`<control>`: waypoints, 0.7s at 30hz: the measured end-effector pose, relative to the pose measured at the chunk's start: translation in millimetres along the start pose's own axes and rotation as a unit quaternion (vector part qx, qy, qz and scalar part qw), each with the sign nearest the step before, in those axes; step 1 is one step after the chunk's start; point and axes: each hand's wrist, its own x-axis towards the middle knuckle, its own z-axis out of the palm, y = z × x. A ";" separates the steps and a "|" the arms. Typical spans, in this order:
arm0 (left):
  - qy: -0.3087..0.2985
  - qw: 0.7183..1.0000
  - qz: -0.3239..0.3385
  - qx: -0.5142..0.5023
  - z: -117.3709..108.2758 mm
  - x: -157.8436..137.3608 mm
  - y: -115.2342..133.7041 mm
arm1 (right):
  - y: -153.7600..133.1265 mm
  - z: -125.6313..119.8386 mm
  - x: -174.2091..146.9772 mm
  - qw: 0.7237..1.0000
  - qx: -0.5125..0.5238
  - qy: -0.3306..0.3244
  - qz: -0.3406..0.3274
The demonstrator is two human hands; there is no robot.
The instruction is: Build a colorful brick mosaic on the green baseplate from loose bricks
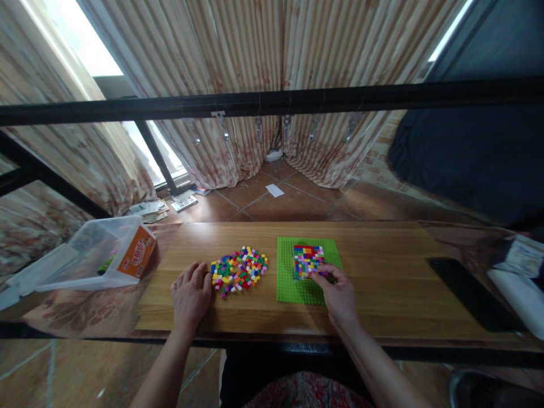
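Note:
A green studded baseplate (285,290) lies on the wooden board. On it stands a square block of small multicoloured building bricks (306,258), set close together. My right hand (340,292) reaches over the baseplate's right side, thumb and forefinger pinched at the block's lower right corner. A small purple-pink brick (323,273) shows between those fingertips, partly hidden by them. To the left is a loose pile of mixed-colour bricks (240,269). My left hand (193,292) rests palm down on the board beside the pile's left edge, fingers extended and holding nothing.
At the left stands a clear plastic box (91,266) with an orange label and some green pieces inside. A black phone-like slab (476,294) lies at the right, near a white object (516,300). A black metal bar (272,102) crosses beyond the wooden board (382,255).

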 end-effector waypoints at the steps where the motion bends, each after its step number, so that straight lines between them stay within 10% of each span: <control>1: 0.000 1.000 0.000 0.000 0.2 0.1 -0.3 | 1.2 0.3 0.4 1.000 0.008 -0.002 0.005; 14: 0.018 0.999 0.010 -0.036 6.3 2.2 -8.7 | -9.0 -5.2 -5.4 1.000 0.009 -0.011 -0.009; 21: 0.056 0.986 -0.018 -0.155 14.4 6.9 -21.0 | -10.3 -9.6 42.6 0.996 -0.024 -0.079 -0.021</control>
